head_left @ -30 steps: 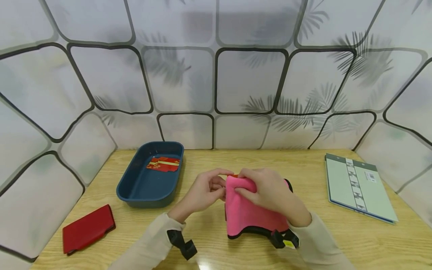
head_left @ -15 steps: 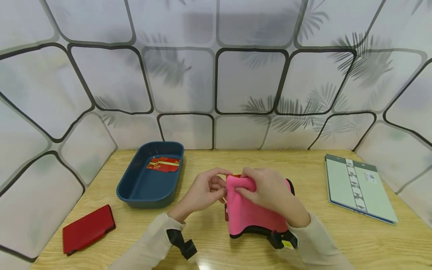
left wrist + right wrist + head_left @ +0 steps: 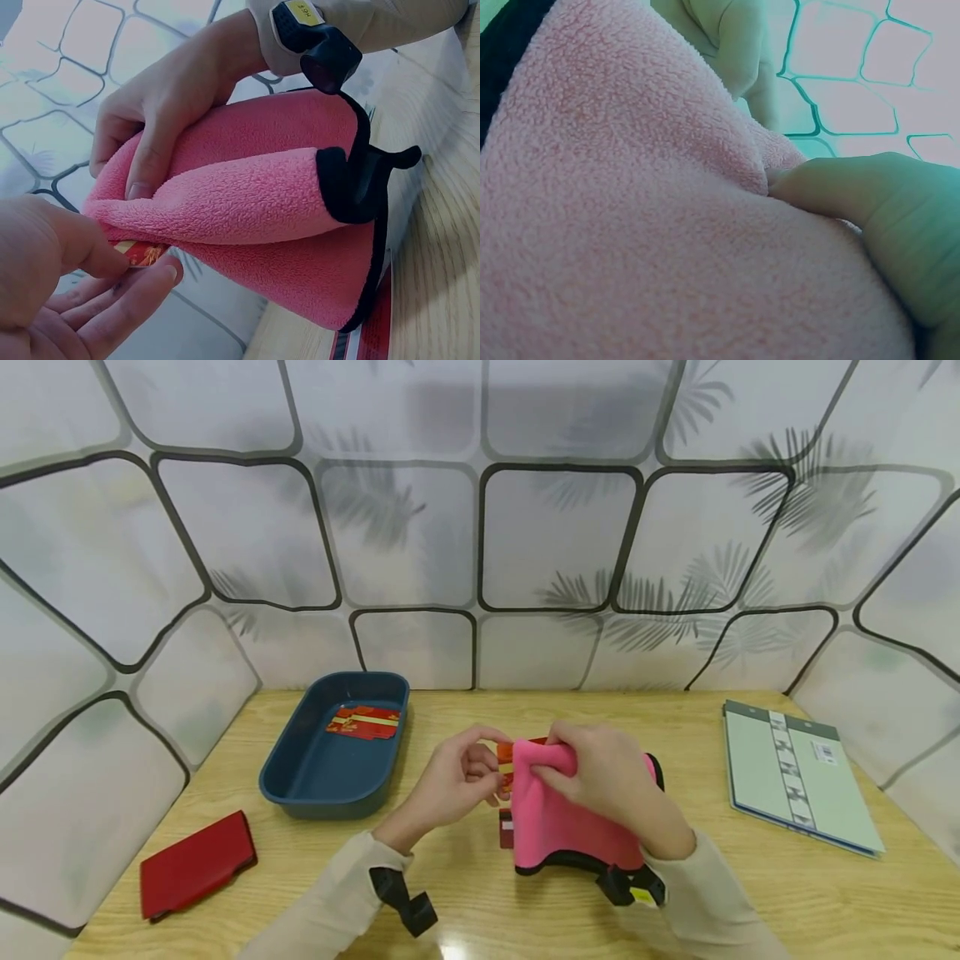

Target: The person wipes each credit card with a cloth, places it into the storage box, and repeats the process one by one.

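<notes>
My right hand [image 3: 611, 777] grips a pink towel [image 3: 577, 835] with black edging, its thumb pressed into the folded cloth. The towel is wrapped over a red and gold card [image 3: 506, 767], whose left end sticks out of the fold. My left hand [image 3: 457, 777] pinches that exposed end between thumb and fingers. In the left wrist view, a strip of the card [image 3: 141, 253] shows between the left thumb and the towel. Cloth hides the rest of the card. In the right wrist view, the towel [image 3: 615, 195] fills much of the picture, and the right thumb [image 3: 817, 187] presses it.
A blue tray [image 3: 326, 808] holding several red and gold cards [image 3: 365, 723] stands left of the hands. Front left lies a red wallet-like case [image 3: 198, 867]; green notebooks [image 3: 806, 777] lie at right. A dark red item [image 3: 507, 828] peeks out beneath the towel.
The right hand and towel have shifted slightly right, so more of the card shows beside the left fingers. More of the dark red item under the towel is visible. The left hand stays nearly in place.
</notes>
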